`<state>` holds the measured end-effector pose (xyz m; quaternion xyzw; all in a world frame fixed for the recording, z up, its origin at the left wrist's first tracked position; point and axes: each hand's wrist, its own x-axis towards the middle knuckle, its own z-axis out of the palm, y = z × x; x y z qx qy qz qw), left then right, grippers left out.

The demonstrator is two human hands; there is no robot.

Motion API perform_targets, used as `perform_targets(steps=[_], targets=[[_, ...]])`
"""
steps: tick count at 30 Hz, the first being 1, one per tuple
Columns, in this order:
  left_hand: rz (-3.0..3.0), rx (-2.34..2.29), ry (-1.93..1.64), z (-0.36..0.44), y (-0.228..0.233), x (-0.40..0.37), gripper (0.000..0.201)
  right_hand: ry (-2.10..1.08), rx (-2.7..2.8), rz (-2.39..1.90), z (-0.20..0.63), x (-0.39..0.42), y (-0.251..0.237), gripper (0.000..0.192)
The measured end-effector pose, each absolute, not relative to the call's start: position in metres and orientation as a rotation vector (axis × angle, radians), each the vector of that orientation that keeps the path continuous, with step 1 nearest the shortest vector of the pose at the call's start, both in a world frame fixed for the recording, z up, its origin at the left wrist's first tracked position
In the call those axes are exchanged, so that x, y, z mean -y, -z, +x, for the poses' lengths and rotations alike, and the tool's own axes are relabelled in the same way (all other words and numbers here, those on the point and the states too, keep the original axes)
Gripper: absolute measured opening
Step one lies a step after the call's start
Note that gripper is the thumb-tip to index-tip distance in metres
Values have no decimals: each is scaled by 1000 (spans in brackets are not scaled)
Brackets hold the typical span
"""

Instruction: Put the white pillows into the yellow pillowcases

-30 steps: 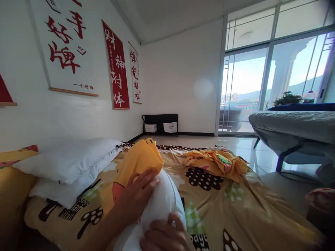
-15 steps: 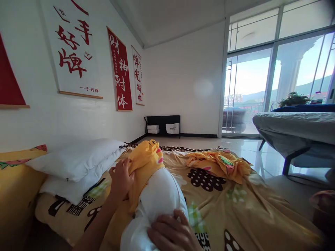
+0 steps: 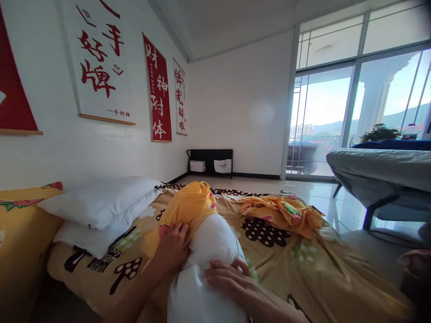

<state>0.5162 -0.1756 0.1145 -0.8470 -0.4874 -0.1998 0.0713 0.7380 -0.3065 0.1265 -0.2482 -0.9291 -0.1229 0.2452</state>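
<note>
A white pillow [image 3: 215, 237] stands on the bed in front of me, its far end inside a yellow pillowcase [image 3: 190, 204] and its near end bare. With bent fingers my left hand [image 3: 177, 242] grips the pillowcase near its opening, on the pillow's left side. My right hand [image 3: 232, 280] presses on the bare part, its fingers together across the top and the thumb at the right edge. The far end of the pillow is hidden in the cloth.
Two white pillows [image 3: 107, 202] lie stacked on the left, beside another yellow pillow [image 3: 27, 233]. On the patterned bedding [image 3: 319, 273] to the right is a crumpled yellow cloth [image 3: 283, 213]. A grey-covered table [image 3: 384, 166] stands beyond the bed's right side.
My left hand has moved right and down along the pillowcase's edge. My right hand has shifted slightly right and up on the pillow. The covered end has also moved slightly right.
</note>
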Motion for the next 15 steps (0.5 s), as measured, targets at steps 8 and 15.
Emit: perform_targets(steps=[8, 15], targets=[[-2535, 1431, 1084, 521, -106, 172, 10, 765, 2150, -767, 736, 255, -97, 42], [-2772, 1640, 1887, 498, -113, 148, 21, 359, 2312, -1148, 688, 215, -134, 17]])
